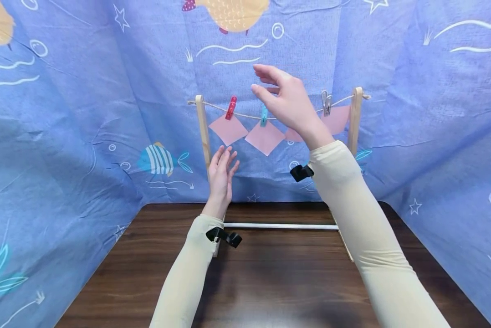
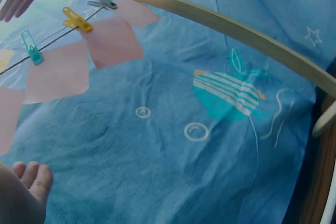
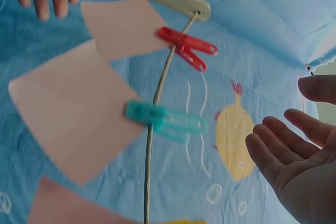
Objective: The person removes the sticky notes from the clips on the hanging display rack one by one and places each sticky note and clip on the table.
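Note:
Pink paper squares (image 1: 264,137) hang from a twine line (image 1: 245,115), each under a clothespin. From the left these are a red clothespin (image 1: 231,108), a teal clothespin (image 1: 263,116), a yellow clothespin (image 2: 77,20) and a grey clothespin (image 1: 327,105). In the head view, the right arm covers the yellow one. My left hand (image 1: 222,176), fingers extended and nothing held, is just below the leftmost paper. Higher up, my right hand (image 1: 286,98) is raised by the line, its fingers relaxed and slightly bent, with nothing in them.
Two wooden posts (image 1: 354,123) carry the twine, with a white rod (image 1: 280,226) between them low down. The frame stands on a dark wood table (image 1: 270,282). Behind it and on both sides hangs a blue fish-print cloth (image 1: 85,114).

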The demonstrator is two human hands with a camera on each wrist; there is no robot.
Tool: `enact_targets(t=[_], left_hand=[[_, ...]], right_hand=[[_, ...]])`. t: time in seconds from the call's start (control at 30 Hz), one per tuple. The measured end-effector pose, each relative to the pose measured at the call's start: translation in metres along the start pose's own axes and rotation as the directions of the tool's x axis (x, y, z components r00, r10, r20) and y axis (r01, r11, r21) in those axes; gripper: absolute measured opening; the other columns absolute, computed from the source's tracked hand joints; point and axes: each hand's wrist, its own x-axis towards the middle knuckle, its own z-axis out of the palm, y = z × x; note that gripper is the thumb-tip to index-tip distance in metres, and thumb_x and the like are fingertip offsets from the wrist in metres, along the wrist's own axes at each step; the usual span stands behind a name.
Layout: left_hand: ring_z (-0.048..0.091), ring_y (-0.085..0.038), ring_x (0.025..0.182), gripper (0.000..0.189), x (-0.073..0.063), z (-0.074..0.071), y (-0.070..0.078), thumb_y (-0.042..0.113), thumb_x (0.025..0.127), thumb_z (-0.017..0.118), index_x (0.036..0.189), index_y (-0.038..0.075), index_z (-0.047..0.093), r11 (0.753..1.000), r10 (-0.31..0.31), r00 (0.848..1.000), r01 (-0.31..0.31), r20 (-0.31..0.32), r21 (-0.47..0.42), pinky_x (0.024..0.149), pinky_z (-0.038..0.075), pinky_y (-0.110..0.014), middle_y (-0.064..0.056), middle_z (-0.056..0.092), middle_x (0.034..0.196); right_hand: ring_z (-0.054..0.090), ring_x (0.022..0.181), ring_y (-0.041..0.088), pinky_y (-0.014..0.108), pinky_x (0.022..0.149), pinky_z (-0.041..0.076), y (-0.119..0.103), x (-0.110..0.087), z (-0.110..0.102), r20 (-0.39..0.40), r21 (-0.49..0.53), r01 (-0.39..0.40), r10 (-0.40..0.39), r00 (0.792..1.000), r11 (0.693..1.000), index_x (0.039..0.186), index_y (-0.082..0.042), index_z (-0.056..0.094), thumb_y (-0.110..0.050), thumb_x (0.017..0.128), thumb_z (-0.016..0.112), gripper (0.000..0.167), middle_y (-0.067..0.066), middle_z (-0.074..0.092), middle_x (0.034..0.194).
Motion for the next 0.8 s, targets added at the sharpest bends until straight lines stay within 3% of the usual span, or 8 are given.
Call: enact_targets(t=[0.17, 0.3, 0.43, 0.57, 0.7, 0.8], left_hand=[[0.054, -0.030, 0.130, 0.047, 0.002, 0.003, 0.005, 0.015, 0.107, 0.052, 0.151, 0.004, 0.041, 0.998, 0.059, 0.998, -0.060, -0.025, -0.026, 0.106, 0.047, -0.040, -0.027, 0.042, 0.150], [0.061, -0.026, 0.120, 0.044, 0.002, 0.004, 0.008, 0.014, 0.106, 0.054, 0.147, 0.002, 0.046, 0.998, 0.061, 0.997, -0.062, -0.038, -0.029, 0.102, 0.050, -0.039, -0.022, 0.051, 0.143], [0.067, -0.019, 0.104, 0.035, 0.003, 0.006, 0.010, 0.010, 0.104, 0.057, 0.137, -0.002, 0.055, 0.997, 0.072, 0.996, -0.074, -0.049, -0.033, 0.093, 0.055, -0.034, -0.013, 0.065, 0.123], [0.069, -0.015, 0.088, 0.016, 0.003, 0.008, 0.010, 0.004, 0.101, 0.059, 0.116, -0.001, 0.064, 0.995, 0.103, 0.993, -0.103, -0.062, -0.002, 0.080, 0.058, -0.028, -0.009, 0.069, 0.101], [0.069, -0.013, 0.079, 0.010, 0.003, 0.009, 0.010, -0.001, 0.100, 0.059, 0.100, 0.005, 0.067, 0.994, 0.108, 0.992, -0.106, -0.072, 0.023, 0.074, 0.057, -0.025, -0.005, 0.071, 0.090], [0.069, -0.012, 0.078, 0.012, 0.002, 0.008, 0.010, -0.002, 0.099, 0.059, 0.097, 0.006, 0.067, 0.994, 0.104, 0.992, -0.102, -0.070, 0.034, 0.074, 0.057, -0.026, -0.003, 0.071, 0.088]], right_hand=[[0.049, 0.136, 0.013, 0.024, 0.107, 0.042, -0.009, 0.008, 0.017, 0.111, -0.017, -0.038, 0.040, 0.993, 0.999, 0.150, -0.012, 0.048, -0.031, 0.102, 0.060, 0.053, 0.003, 0.049, 0.152], [0.046, 0.139, 0.015, 0.026, 0.109, 0.041, -0.011, 0.011, 0.029, 0.197, -0.071, -0.067, 0.080, 0.977, 0.995, 0.154, -0.015, 0.043, -0.035, 0.102, 0.059, 0.057, -0.001, 0.043, 0.156], [0.043, 0.142, 0.017, 0.028, 0.111, 0.040, -0.008, 0.015, 0.036, 0.230, -0.070, -0.122, 0.135, 0.964, 0.990, 0.155, -0.016, 0.040, -0.034, 0.102, 0.060, 0.060, -0.001, 0.041, 0.158], [0.042, 0.142, 0.021, 0.031, 0.112, 0.040, -0.004, 0.019, 0.041, 0.263, -0.093, -0.146, 0.166, 0.950, 0.985, 0.156, -0.014, 0.037, -0.031, 0.100, 0.064, 0.065, 0.001, 0.039, 0.159], [0.044, 0.141, 0.025, 0.035, 0.112, 0.040, -0.001, 0.019, 0.047, 0.293, -0.135, -0.168, 0.201, 0.935, 0.977, 0.157, -0.015, 0.035, -0.032, 0.099, 0.065, 0.067, 0.003, 0.038, 0.159], [0.044, 0.141, 0.025, 0.037, 0.112, 0.040, 0.000, 0.020, 0.050, 0.300, -0.143, -0.182, 0.218, 0.929, 0.973, 0.157, -0.013, 0.035, -0.033, 0.100, 0.062, 0.066, 0.006, 0.039, 0.159]])
